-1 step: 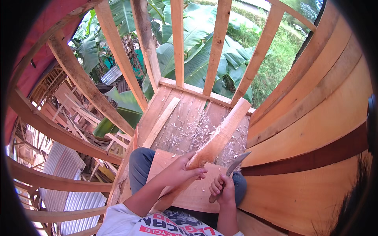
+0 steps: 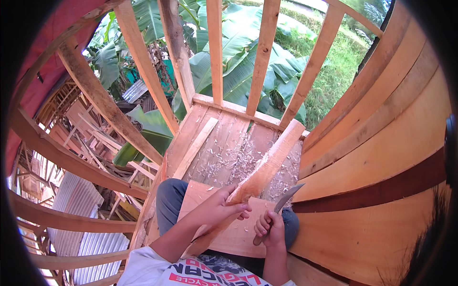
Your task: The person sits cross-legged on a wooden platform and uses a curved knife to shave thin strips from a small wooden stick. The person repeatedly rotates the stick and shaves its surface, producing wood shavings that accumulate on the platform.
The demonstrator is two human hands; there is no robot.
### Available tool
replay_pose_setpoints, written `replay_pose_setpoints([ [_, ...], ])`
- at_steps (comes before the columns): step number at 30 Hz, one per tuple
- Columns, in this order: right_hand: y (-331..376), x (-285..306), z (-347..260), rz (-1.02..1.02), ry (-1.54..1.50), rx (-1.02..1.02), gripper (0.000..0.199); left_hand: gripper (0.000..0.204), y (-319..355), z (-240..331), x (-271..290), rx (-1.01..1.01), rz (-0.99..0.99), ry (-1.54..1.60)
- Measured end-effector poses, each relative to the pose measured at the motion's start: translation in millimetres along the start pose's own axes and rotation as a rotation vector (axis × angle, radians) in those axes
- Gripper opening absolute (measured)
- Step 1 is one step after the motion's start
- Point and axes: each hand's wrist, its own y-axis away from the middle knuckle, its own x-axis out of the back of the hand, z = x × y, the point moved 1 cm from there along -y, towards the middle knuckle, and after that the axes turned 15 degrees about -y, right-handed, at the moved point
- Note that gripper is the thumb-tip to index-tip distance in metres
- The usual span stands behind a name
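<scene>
A long pale length of wood [image 2: 267, 165] slants from my lap toward the far edge of the boards, its upper edge roughly shaved. My left hand [image 2: 225, 206] is wrapped round its middle. To the right of it, my right hand [image 2: 269, 229] grips the handle of a curved knife [image 2: 287, 197]. The blade points up and away to the right, apart from the wood. Across my thighs lies a flat wooden board [image 2: 238, 233], under the wood and both hands.
Curled shavings [image 2: 238, 157] litter the plank floor [image 2: 210, 155]. A narrow wood strip [image 2: 195, 148] lies at its left. Upright slats [image 2: 262, 57] stand ahead, with banana leaves beyond. A plank wall [image 2: 372, 190] rises close on my right. Corrugated metal sheets [image 2: 78, 214] lie outside at left.
</scene>
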Motion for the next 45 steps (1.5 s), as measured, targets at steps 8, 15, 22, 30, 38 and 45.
replay_pose_setpoints([
  [8, -4.5, 6.7, 7.0, -0.011, -0.121, -0.061, 0.034, 0.051, 1.5, -10.9, 2.7, -0.056, -0.097, 0.062],
  [15, -3.9, -1.4, 14.1, 0.006, -0.155, -0.081, 0.035, 0.034, 2.9, -9.1, 13.7, -0.039, -0.171, 0.099],
  [22, -3.0, -11.8, 17.9, 0.02, -0.03, -0.039, 0.037, 0.02, 8.8, -3.8, 23.3, -0.014, -0.178, 0.129],
  [30, 7.3, -24.5, 6.1, -0.035, 0.591, 0.244, 0.047, 0.015, 9.3, -0.9, 22.5, 0.015, -0.113, 0.114],
  [38, 11.3, -73.7, -33.5, -0.149, 1.366, 0.824, 0.048, 0.017, 15.9, 33.8, 30.1, 0.103, -0.059, -0.002],
  [45, 1.4, -79.8, -38.1, -0.094, 1.6, 1.006, 0.054, 0.033, 24.8, 44.2, 29.7, 0.145, -0.071, -0.079],
])
